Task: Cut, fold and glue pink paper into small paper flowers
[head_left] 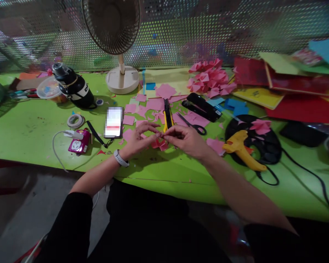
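Both my hands meet over the green table [30, 131], pinching one small folded piece of pink paper [159, 143]. My left hand [139, 138] has a white band at the wrist and curls its fingers onto the paper's left side. My right hand [186, 140] grips the right side with thumb and fingertips. Loose pink paper squares [142, 109] lie scattered just beyond my hands. A yellow utility knife [167, 117] and black scissors [192, 125] rest right behind my fingers.
A phone [114, 122], tape roll [75, 120], pink charger [79, 143] and black bottle [72, 87] are on the left. A fan [117, 40] stands at the back. A black stapler [201, 106], folded pink pile [210, 78], yellow glue gun [242, 149] and coloured paper sheets [296, 95] are on the right.
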A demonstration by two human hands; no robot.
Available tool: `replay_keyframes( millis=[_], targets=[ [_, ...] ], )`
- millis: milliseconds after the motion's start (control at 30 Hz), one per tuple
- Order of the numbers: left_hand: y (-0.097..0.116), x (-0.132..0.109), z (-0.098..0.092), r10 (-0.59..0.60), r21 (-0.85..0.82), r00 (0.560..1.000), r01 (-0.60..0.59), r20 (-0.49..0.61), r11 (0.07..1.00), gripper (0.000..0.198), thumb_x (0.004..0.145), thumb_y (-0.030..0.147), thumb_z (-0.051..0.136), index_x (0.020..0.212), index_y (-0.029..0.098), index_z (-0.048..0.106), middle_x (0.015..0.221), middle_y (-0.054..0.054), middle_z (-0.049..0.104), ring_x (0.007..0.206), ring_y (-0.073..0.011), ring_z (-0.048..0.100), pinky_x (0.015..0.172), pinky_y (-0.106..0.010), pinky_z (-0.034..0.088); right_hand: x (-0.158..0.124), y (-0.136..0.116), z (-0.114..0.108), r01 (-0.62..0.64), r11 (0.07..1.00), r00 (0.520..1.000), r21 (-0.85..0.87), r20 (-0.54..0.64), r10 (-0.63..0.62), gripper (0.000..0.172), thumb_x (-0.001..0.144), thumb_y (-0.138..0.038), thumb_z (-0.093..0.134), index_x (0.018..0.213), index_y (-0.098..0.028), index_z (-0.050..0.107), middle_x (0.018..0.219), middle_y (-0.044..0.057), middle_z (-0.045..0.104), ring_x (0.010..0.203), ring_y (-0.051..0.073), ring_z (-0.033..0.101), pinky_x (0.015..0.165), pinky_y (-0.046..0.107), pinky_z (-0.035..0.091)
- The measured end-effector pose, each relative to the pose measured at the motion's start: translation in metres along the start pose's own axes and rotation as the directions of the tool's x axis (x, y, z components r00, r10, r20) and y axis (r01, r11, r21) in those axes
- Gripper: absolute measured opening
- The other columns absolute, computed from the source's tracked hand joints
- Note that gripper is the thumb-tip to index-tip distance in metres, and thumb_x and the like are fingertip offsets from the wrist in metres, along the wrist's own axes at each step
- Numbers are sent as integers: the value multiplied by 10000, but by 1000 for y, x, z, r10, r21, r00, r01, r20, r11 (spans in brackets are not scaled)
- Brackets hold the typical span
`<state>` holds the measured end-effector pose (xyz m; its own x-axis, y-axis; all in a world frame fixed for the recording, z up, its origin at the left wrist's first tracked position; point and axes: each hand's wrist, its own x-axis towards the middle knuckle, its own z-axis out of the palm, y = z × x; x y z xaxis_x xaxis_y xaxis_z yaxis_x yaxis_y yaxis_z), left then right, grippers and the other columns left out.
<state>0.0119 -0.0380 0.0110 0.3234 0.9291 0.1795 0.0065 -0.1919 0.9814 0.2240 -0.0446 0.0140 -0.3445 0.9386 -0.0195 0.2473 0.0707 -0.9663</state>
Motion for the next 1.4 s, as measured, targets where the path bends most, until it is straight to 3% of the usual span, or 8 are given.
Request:
replay_keyframes(
  millis=[133, 300, 500, 700, 867, 1100, 1233, 1400],
  targets=[
    [1, 1, 1, 17, 52, 999, -16, -28, 999, 8, 822, 224, 780, 819, 230, 778, 1072, -77, 723, 1083, -201, 622, 1048, -397, 454, 0, 2, -1, 11, 999, 999, -42, -29, -12, 229, 823, -432, 743, 861, -208, 716, 752, 26, 701, 646, 157, 619, 600, 305, 499],
    [-6, 2, 2, -53, -84, 999, 52, -10, 995, 87, 856, 293, 749, 846, 208, 762, 995, -69, 732, 955, -167, 664, 919, -350, 532, 1, 8, -3, 0, 1000, 999, 6, -52, 0, 294, 853, -451, 728, 1023, -211, 724, 833, 45, 712, 705, 162, 639, 598, 290, 514],
    [-15, 3, 2, -105, -173, 994, 102, -9, 980, 226, 827, 375, 778, 881, 162, 727, 958, -64, 731, 884, -146, 682, 828, -303, 560, 0, 7, -4, 33, 999, 994, -30, -102, -36, 285, 893, -443, 695, 1042, -201, 713, 802, 38, 685, 672, 151, 627, 545, 265, 501],
    [-13, 3, 0, -219, -290, 974, 225, 53, 930, 387, 831, 406, 782, 1123, 190, 652, 946, -40, 721, 809, -126, 705, 733, -261, 576, 0, 13, -4, 118, 990, 986, -76, -110, -126, 304, 935, -430, 659, 1142, -210, 696, 890, 53, 712, 690, 152, 641, 596, 291, 539],
    [-10, 2, 2, -300, -301, 947, 321, 116, 898, 318, 823, 411, 784, 967, 150, 671, 878, -31, 709, 694, -105, 694, 671, -257, 579, 1, 16, -2, 125, 987, 988, -100, -80, -133, 318, 951, -429, 632, 1180, -214, 687, 932, 62, 721, 744, 170, 659, 671, 326, 558],
    [-16, 5, -1, -260, -207, 964, 266, 54, 942, 279, 852, 386, 754, 982, 152, 676, 923, -47, 733, 759, -100, 696, 708, -239, 575, 1, 7, -4, 49, 992, 995, -114, -82, -58, 305, 936, -399, 629, 1139, -181, 691, 877, 66, 716, 699, 164, 641, 601, 302, 537],
    [-17, 7, -2, -235, -128, 968, 245, 89, 961, 329, 874, 403, 731, 1085, 155, 681, 956, -69, 749, 772, -119, 711, 702, -254, 580, 2, 6, -6, 10, 994, 996, -106, -91, -19, 296, 932, -387, 623, 1136, -180, 681, 845, 63, 705, 675, 161, 631, 530, 273, 513],
    [-19, 6, -2, -95, -29, 994, 96, 60, 995, 280, 861, 364, 746, 1037, 148, 728, 992, -95, 758, 821, -130, 706, 722, -259, 581, 0, 3, -5, 35, 983, 994, -179, -97, -53, 310, 940, -382, 603, 1149, -166, 678, 910, 87, 727, 705, 171, 652, 543, 284, 517]
  ],
)
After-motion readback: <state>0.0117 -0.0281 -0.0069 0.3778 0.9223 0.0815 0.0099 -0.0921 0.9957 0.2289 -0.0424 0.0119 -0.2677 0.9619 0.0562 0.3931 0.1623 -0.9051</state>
